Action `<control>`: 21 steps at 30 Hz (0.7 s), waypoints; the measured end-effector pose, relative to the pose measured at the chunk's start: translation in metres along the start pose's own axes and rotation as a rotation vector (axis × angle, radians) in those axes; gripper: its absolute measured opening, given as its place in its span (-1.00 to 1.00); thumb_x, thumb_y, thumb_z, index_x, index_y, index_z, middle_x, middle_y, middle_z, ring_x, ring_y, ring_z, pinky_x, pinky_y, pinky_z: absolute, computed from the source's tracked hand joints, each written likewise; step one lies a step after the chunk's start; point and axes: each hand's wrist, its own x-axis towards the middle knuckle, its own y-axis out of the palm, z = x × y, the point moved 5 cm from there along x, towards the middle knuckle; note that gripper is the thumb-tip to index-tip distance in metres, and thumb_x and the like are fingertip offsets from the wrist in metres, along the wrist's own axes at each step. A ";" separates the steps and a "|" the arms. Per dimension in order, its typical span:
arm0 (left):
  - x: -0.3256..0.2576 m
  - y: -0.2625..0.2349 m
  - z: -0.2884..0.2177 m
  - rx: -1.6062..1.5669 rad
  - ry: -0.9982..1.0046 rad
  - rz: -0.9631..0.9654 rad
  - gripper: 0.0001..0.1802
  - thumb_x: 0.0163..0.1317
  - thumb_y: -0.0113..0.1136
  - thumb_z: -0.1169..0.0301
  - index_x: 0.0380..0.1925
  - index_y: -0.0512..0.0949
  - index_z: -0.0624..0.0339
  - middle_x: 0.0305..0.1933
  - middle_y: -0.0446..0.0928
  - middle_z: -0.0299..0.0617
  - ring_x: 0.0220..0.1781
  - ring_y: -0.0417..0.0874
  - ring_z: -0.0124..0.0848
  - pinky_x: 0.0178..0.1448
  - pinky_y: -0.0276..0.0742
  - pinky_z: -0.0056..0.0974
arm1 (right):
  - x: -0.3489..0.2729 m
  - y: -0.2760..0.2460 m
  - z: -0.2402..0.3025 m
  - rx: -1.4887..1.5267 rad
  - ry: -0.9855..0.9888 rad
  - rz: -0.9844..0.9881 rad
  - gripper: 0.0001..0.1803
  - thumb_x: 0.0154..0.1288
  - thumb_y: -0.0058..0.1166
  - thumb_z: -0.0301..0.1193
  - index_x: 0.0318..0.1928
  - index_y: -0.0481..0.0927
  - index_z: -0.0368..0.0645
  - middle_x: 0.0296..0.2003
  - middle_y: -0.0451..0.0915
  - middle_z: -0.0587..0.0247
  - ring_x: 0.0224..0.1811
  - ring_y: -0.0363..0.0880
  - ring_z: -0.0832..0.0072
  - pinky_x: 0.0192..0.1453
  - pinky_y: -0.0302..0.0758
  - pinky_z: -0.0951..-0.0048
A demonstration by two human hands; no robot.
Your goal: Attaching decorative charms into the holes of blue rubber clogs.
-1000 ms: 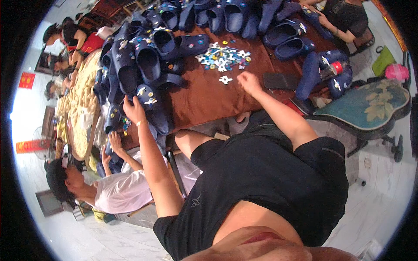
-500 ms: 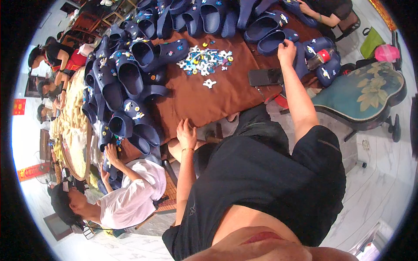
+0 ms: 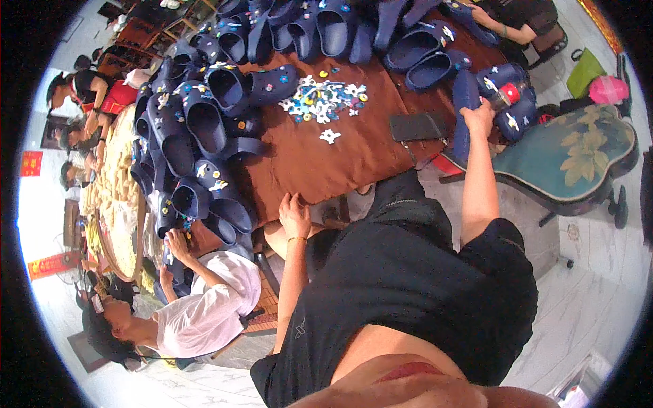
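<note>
Head view: right hand grasps navy clog at right, apparently steadying it; left hand, released, at brown cloth near edge.

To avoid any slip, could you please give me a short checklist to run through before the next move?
1. Right hand at the upright navy clog: ok, it touches the clog.
2. Firmness of that grip: cannot tell, since the fingers are partly hidden.
3. Left hand free: ok, nothing visible in it; it is at the near edge of the brown cloth.
4. Bottle well away from the right hand: not ok, it lies close beside it.
5. Small charms all in the pile: not ok, one white charm lies apart.
</note>
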 end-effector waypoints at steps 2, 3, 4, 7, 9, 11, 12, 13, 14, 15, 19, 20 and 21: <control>0.001 -0.001 0.000 -0.008 0.032 -0.022 -0.48 -0.06 0.23 0.36 -0.01 0.41 0.10 0.11 0.32 0.04 0.12 0.32 -0.02 0.17 0.26 -0.07 | 0.002 -0.015 0.014 0.009 -0.091 -0.139 -0.22 -0.22 0.24 -0.26 0.14 0.26 0.11 0.06 0.29 0.02 0.06 0.36 0.03 0.12 0.35 0.14; 0.000 -0.003 0.001 -0.002 0.023 -0.032 -0.48 -0.06 0.23 0.36 -0.01 0.41 0.10 0.11 0.32 0.04 0.12 0.32 -0.02 0.17 0.26 -0.07 | 0.000 -0.026 0.028 0.004 -0.103 -0.178 -0.23 -0.22 0.24 -0.26 0.13 0.28 0.11 0.07 0.27 0.00 0.08 0.34 0.04 0.10 0.36 0.14; -0.002 -0.002 0.003 -0.014 -0.003 0.000 -0.49 -0.06 0.22 0.37 -0.01 0.40 0.09 0.14 0.29 0.02 0.15 0.29 -0.04 0.18 0.24 -0.07 | 0.012 -0.028 0.034 0.019 -0.160 -0.254 -0.24 -0.21 0.24 -0.26 0.13 0.28 0.09 0.07 0.26 -0.02 0.10 0.31 0.01 0.10 0.35 0.13; -0.005 -0.001 0.003 -0.027 -0.032 0.029 -0.48 -0.06 0.21 0.38 0.00 0.39 0.08 0.16 0.27 0.00 0.19 0.26 -0.06 0.20 0.22 -0.07 | 0.036 -0.054 0.063 0.055 -0.232 -0.458 -0.25 -0.19 0.27 -0.22 0.11 0.28 0.02 0.11 0.19 -0.11 0.13 0.22 -0.10 0.12 0.30 0.08; -0.007 -0.001 0.001 -0.020 -0.011 0.045 -0.48 -0.06 0.22 0.38 0.00 0.39 0.08 0.16 0.27 0.01 0.19 0.26 -0.05 0.20 0.23 -0.07 | 0.062 -0.056 0.077 0.075 -0.403 -0.571 -0.23 -0.11 0.27 -0.16 0.14 0.25 -0.01 0.18 0.10 -0.18 0.15 0.17 -0.17 0.18 0.23 0.05; -0.004 0.000 -0.002 -0.028 0.004 0.048 -0.45 -0.08 0.23 0.38 0.01 0.38 0.09 0.16 0.26 0.01 0.19 0.26 -0.05 0.20 0.23 -0.07 | 0.104 -0.036 0.076 -0.030 -0.440 -0.399 -0.23 -0.06 0.21 -0.11 0.18 0.22 0.00 0.23 0.04 -0.13 0.20 0.13 -0.14 0.22 0.20 0.06; -0.003 0.000 -0.004 -0.027 0.003 0.054 -0.44 -0.08 0.23 0.38 0.02 0.37 0.11 0.16 0.26 0.03 0.18 0.26 -0.03 0.21 0.23 -0.06 | 0.108 -0.020 0.077 -0.112 -0.395 -0.267 -0.23 -0.04 0.19 -0.09 0.19 0.22 0.00 0.26 0.01 -0.09 0.22 0.11 -0.10 0.24 0.18 0.09; -0.003 0.000 -0.006 -0.026 0.004 0.063 -0.42 -0.08 0.23 0.38 0.03 0.36 0.12 0.16 0.26 0.06 0.17 0.27 0.00 0.21 0.23 -0.06 | 0.113 -0.007 0.075 -0.196 -0.347 -0.136 -0.24 -0.03 0.16 -0.07 0.20 0.22 0.01 0.28 -0.03 -0.05 0.25 0.09 -0.07 0.26 0.16 0.11; -0.005 0.002 -0.003 -0.021 -0.013 0.060 -0.42 -0.08 0.23 0.38 0.03 0.36 0.12 0.16 0.26 0.06 0.17 0.27 0.00 0.21 0.23 -0.06 | 0.104 0.006 0.079 -0.275 -0.279 0.016 -0.28 -0.01 0.13 -0.06 0.19 0.25 0.04 0.29 0.00 0.02 0.28 0.05 0.00 0.27 0.16 0.14; -0.007 0.000 -0.001 -0.008 -0.009 0.057 -0.40 -0.09 0.24 0.37 0.04 0.34 0.12 0.17 0.25 0.06 0.18 0.26 0.00 0.21 0.22 -0.05 | 0.099 0.011 0.087 -0.413 -0.310 0.059 -0.36 0.01 0.12 -0.09 0.14 0.34 0.03 0.26 0.08 0.03 0.27 0.08 0.02 0.25 0.17 0.13; -0.008 -0.002 -0.003 0.017 0.003 0.094 -0.31 -0.12 0.27 0.37 0.10 0.27 0.11 0.23 0.17 0.06 0.22 0.21 0.01 0.24 0.20 -0.05 | 0.070 0.023 0.117 -0.211 -0.371 -0.141 -0.50 0.03 0.09 -0.16 0.01 0.45 -0.04 0.11 0.30 0.03 0.15 0.24 0.06 0.15 0.28 0.12; -0.012 -0.001 -0.003 0.025 -0.013 0.141 -0.25 -0.13 0.27 0.37 0.14 0.22 0.10 0.25 0.13 0.06 0.26 0.17 0.00 0.26 0.17 -0.05 | 0.062 0.022 0.122 -0.148 -0.462 -0.232 -0.54 0.03 0.09 -0.19 -0.04 0.49 -0.07 0.03 0.37 0.02 0.10 0.31 0.07 0.11 0.32 0.13; -0.008 -0.003 -0.009 0.024 0.001 0.139 -0.25 -0.13 0.27 0.37 0.14 0.22 0.10 0.25 0.13 0.06 0.26 0.17 0.00 0.26 0.17 -0.05 | 0.063 0.028 0.131 -0.079 -0.631 -0.290 -0.60 0.02 0.09 -0.22 -0.11 0.52 -0.14 -0.10 0.46 -0.03 0.00 0.39 0.06 0.05 0.36 0.16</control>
